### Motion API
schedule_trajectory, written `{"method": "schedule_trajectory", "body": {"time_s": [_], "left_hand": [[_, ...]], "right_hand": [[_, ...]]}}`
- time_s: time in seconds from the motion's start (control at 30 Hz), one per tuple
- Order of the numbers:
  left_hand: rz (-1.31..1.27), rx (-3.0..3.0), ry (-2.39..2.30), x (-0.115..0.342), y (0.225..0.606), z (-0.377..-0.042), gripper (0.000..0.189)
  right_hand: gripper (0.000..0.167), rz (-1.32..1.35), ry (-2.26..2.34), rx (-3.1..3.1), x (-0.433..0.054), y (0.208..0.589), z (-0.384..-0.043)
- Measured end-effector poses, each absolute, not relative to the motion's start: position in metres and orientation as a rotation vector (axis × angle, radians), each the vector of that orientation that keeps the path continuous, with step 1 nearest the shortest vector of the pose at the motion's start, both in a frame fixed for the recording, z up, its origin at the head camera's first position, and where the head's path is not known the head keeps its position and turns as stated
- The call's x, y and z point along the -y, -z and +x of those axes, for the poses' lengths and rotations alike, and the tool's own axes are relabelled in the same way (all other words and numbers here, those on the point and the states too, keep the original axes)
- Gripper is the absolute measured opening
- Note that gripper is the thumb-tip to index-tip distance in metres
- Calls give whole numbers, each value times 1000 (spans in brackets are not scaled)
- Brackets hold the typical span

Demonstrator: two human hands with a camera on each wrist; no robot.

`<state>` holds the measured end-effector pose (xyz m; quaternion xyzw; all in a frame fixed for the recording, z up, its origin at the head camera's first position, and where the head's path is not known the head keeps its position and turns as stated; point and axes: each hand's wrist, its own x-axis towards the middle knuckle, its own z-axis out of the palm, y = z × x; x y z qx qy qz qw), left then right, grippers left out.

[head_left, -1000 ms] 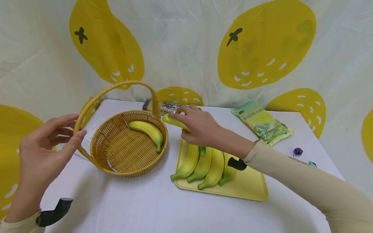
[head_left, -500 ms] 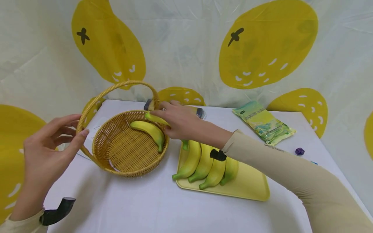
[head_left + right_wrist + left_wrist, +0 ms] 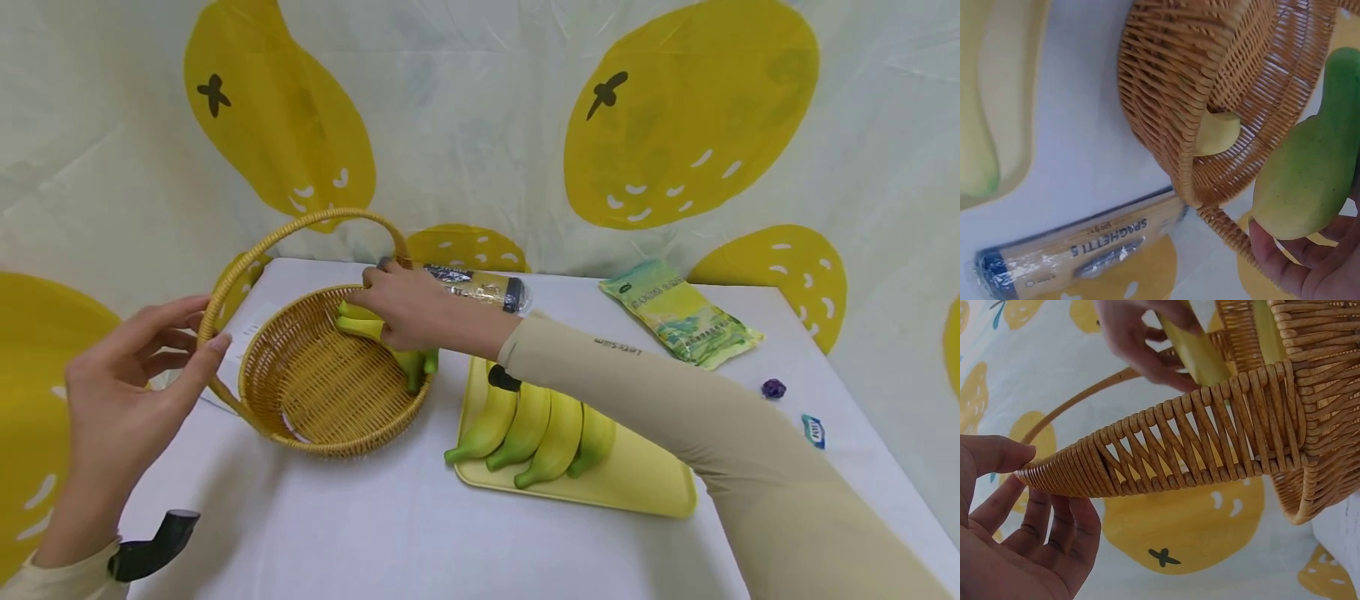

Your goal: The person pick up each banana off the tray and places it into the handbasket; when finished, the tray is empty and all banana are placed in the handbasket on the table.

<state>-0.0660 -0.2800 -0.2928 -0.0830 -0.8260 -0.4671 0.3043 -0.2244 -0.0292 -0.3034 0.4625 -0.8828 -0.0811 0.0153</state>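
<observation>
My left hand (image 3: 127, 375) pinches the handle (image 3: 1079, 478) of a round wicker basket (image 3: 258, 392) between thumb and fingers. Over the basket's far right side, my right hand (image 3: 420, 308) holds a yellow banana with green ends (image 3: 1304, 181); in the head view the hand covers much of it. Another banana (image 3: 1217, 134) lies inside the basket, partly hidden beneath the held one. To the right, several bananas (image 3: 557, 442) lie side by side on a pale yellow tray (image 3: 645, 483).
Behind the basket lies a pack of spaghetti (image 3: 487, 287). A green and yellow packet (image 3: 678, 312) is at the back right. Near the table's right side are a small purple ball (image 3: 773, 388) and a small blue wrapper (image 3: 813, 432). White paper (image 3: 251, 333) shows left of the basket.
My right hand has carried its banana leftward from above the tray to over the basket. The left hand keeps its grip on the handle.
</observation>
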Motion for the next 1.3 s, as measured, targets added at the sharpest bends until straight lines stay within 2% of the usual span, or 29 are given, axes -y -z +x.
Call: {"method": "schedule_trajectory", "body": {"time_s": [0.47, 0.8, 1.3], "left_hand": [[-224, 2216, 1221, 277, 290, -64, 45], [-219, 2208, 1207, 278, 293, -64, 45], [-189, 2230, 1207, 278, 293, -63, 47]], "right_hand": [[66, 1461, 268, 2814, 79, 335, -234], [72, 1405, 281, 2896, 88, 352, -234], [65, 1405, 220, 2923, 88, 366, -228]]}}
